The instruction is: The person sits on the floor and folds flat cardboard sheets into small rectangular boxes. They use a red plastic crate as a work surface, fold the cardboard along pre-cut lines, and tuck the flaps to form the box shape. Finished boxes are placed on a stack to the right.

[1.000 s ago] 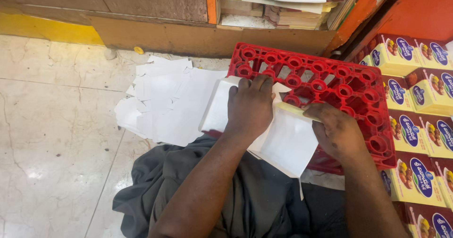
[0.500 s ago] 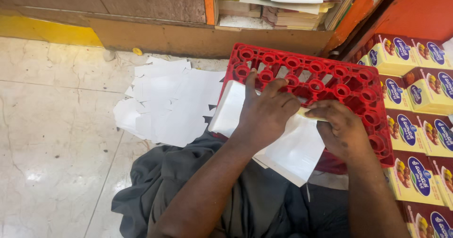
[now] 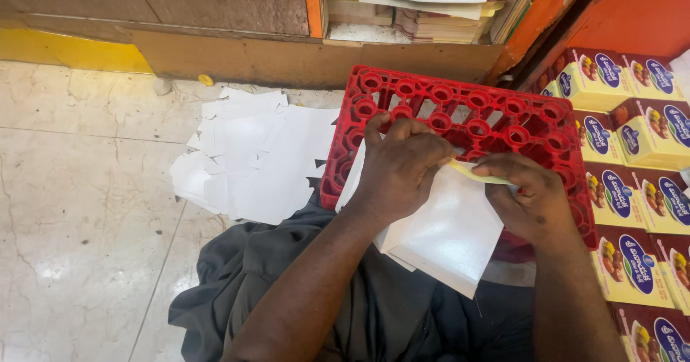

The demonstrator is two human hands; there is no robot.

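Note:
A stack of white card sheets (image 3: 449,236) lies across the red plastic crate (image 3: 496,114) on my lap. My left hand (image 3: 402,164) presses on the stack's upper left, fingers curled near its top edge. My right hand (image 3: 528,197) pinches the top sheet's upper right edge, where a pale yellow underside (image 3: 478,175) shows folded up. The two hands almost meet at that fold.
A loose pile of white paper pieces (image 3: 251,161) lies on the marble floor to the left. Several yellow and maroon cartons (image 3: 636,182) are stacked along the right. A shelf with paper stacks (image 3: 424,3) stands behind the crate. Dark cloth (image 3: 237,290) covers my legs.
My left hand has slid from the stack's left part up and to the right along the sheets. My right hand has stayed at the edge, now lifting a yellow fold.

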